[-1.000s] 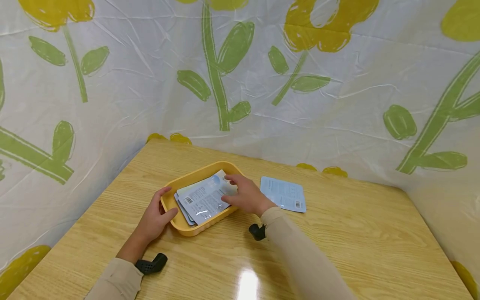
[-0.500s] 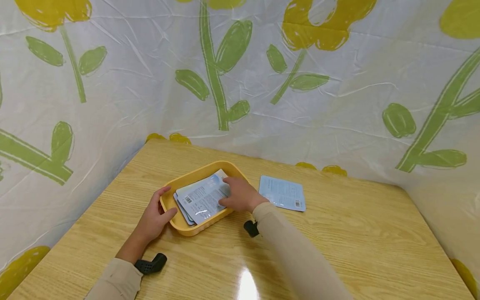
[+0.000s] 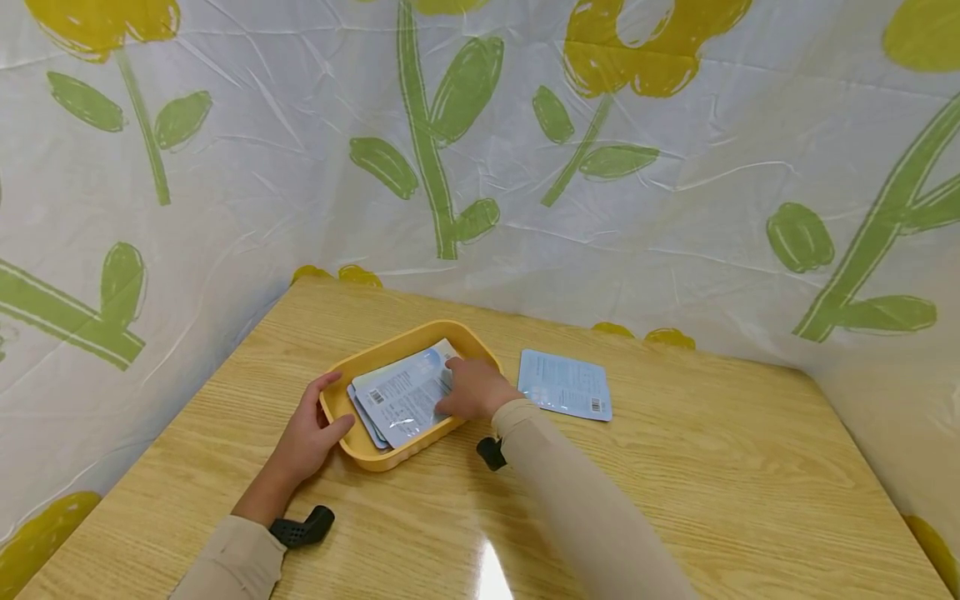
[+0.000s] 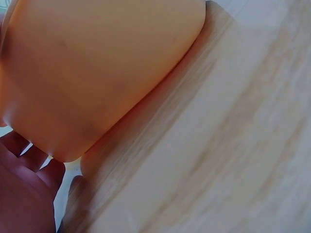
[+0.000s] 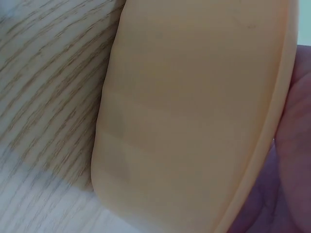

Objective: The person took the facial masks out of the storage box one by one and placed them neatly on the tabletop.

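A yellow plastic tray (image 3: 390,342) stands on the wooden table, holding a small stack of light-blue printed flat packets (image 3: 405,396). My left hand (image 3: 307,437) grips the tray's left end, thumb over the rim and fingers along the outside wall. In the left wrist view, those fingers (image 4: 29,158) lie against the tray wall. Reaching over the near-right rim, my right hand (image 3: 476,390) covers the right end of the top packet, its thumb and forefinger spread on it. The other right fingers are hidden; I cannot tell whether they grip the packet.
Another light-blue packet (image 3: 566,385) lies flat on the table (image 3: 712,467), right of the tray and beyond the right forearm. A flower-printed cloth (image 3: 300,192) hangs behind and at both sides of the table. A black device (image 3: 303,529) is worn on each wrist.
My right hand has shifted slightly left and deeper over the packets, its forearm following. The left hand, the tray and the packets stay almost the same.
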`<state>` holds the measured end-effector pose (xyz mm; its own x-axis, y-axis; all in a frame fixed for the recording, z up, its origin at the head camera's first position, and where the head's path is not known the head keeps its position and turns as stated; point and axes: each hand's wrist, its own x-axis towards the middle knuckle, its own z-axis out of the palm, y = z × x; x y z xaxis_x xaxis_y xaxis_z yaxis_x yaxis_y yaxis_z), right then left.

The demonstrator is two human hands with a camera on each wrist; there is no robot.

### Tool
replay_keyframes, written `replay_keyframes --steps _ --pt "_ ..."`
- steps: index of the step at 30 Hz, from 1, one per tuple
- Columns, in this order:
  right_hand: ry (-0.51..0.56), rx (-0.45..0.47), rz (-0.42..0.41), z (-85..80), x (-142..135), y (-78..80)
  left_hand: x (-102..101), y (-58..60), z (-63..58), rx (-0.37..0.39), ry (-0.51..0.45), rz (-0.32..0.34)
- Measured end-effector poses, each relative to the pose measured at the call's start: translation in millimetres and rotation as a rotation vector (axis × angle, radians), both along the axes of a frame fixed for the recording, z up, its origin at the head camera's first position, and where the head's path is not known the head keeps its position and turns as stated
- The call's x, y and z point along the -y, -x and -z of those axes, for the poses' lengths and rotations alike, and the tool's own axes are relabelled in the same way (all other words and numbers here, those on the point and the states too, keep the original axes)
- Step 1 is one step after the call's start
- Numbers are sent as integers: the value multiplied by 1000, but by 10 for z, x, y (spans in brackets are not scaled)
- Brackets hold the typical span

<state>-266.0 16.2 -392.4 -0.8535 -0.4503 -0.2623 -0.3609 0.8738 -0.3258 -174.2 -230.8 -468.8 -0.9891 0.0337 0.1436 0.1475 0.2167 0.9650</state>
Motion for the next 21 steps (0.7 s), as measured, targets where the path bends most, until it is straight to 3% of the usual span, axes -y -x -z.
replay_keyframes --steps 8,21 --pt "-46 -8 -10 29 9 5 4 9 14 -1 8 -2" --pt "-15 1 10 66 43 12 10 24 39 -5 4 -3"
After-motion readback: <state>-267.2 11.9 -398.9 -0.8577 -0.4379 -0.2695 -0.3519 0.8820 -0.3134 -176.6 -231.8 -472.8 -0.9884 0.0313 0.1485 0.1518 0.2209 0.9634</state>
